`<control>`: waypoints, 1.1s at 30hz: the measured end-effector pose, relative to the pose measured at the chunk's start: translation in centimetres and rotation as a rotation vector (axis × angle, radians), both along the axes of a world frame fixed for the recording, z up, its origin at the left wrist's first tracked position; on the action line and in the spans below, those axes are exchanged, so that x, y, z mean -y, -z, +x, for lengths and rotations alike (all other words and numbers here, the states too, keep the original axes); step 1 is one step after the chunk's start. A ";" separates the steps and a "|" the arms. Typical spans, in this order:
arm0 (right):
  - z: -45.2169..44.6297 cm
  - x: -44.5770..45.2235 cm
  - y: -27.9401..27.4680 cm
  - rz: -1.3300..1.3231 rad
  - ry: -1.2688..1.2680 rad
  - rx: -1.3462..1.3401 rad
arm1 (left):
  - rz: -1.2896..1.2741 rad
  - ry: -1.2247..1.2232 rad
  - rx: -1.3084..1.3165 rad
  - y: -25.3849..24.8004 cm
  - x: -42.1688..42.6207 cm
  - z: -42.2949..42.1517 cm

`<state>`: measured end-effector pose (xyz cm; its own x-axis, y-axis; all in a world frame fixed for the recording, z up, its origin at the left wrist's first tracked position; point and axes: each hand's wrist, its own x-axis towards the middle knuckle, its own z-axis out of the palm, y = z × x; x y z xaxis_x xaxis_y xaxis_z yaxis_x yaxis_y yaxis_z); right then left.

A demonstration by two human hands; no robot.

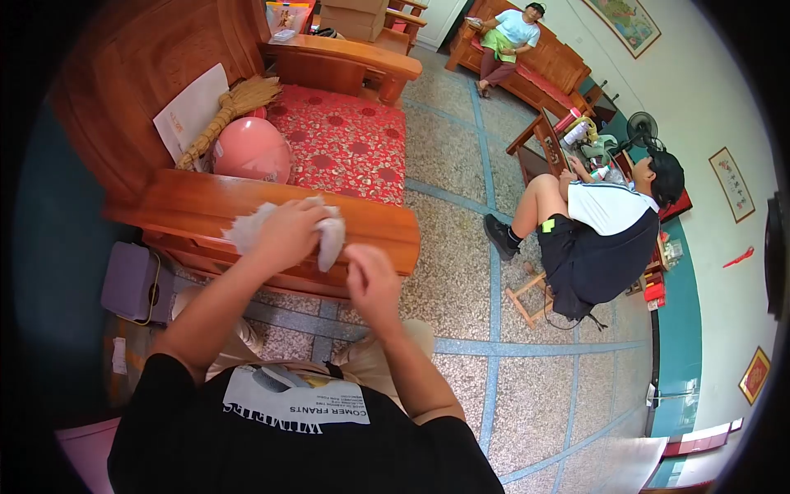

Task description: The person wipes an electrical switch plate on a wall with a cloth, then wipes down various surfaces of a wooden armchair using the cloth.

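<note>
My left hand [290,236] presses a whitish cloth [331,239] onto the broad wooden armrest [378,226] of a carved chair. Part of the cloth hangs out past the fingers towards the front edge. Just to the right, my right hand [374,284] is held in the air by the armrest's near edge, fingers curled in and nothing visible in them. Beyond the armrest, a pink round object [253,150] and a straw hand broom [230,111] rest on the red patterned seat cushion [350,144].
A purple-grey bin [130,284] stands on the floor at left. A cardboard box [352,18] is behind the far armrest. One person [605,239] sits on a low wooden stool at right; another person [512,37] sits on a far bench. A black fan [642,129] stands near the wall.
</note>
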<state>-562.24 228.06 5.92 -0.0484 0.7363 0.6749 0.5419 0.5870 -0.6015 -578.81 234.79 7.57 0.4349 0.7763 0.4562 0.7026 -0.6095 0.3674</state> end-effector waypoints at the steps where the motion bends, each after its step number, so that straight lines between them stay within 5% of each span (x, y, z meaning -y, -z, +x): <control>1: 0.3 -1.4 -0.8 0.035 0.066 -0.024 | 0.102 0.037 -0.009 0.4 -0.8 1.3; 6: 1.5 -7.0 0.2 -0.007 0.295 0.017 | 0.257 0.015 -0.165 -0.1 -0.6 2.5; 9: 1.5 -7.1 1.0 -0.103 0.278 0.184 | 0.002 0.018 -0.159 0.0 -1.3 -0.7; 10: 1.6 -7.2 1.1 -0.100 0.277 0.189 | 0.104 -0.008 -0.095 1.2 -2.2 -2.9; 18: 1.3 -7.1 1.2 -0.073 0.269 0.252 | 0.170 -0.737 -0.215 2.1 -2.4 -25.3; 33: 0.7 -6.9 1.4 -0.057 0.249 0.336 | -0.455 -1.131 -0.301 -2.0 -6.4 -20.9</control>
<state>-561.52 235.00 4.50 -0.0749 0.7888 0.6101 0.8347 0.3843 -0.3944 -599.68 241.24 9.61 -0.5360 0.8429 0.0478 0.8408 0.5278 0.1206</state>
